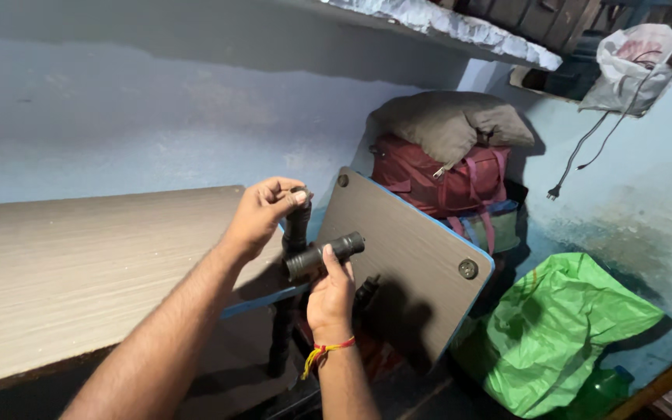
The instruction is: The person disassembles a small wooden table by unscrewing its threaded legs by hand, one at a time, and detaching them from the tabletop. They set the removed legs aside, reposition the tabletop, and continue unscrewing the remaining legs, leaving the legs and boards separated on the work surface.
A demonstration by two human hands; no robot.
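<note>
A short black tube (325, 255) lay roughly level at the centre of the view, gripped from below by the right hand (330, 295), whose fingers were closed around its near end; the far end pointed up and to the right. A red and yellow thread (323, 354) circled that wrist. Just left of the tube stood a black upright post (289, 288), and the tube's near end touched or sat very close to it. The left hand (260, 215) was curled shut over the top of the post, pinching a small dark cap (300, 195) between thumb and fingertips. Behind the hands, a grey board (406, 272) with a blue edge and round bolts leaned tilted, beside a pale wooden tabletop (79, 272) on the left. Further back, a maroon bag (437, 179) sat with a grey cushion (449, 120) on top. A green plastic bag (561, 334) lay at lower right against the blue wall (157, 117), where a black cable (585, 148) hung down.
</note>
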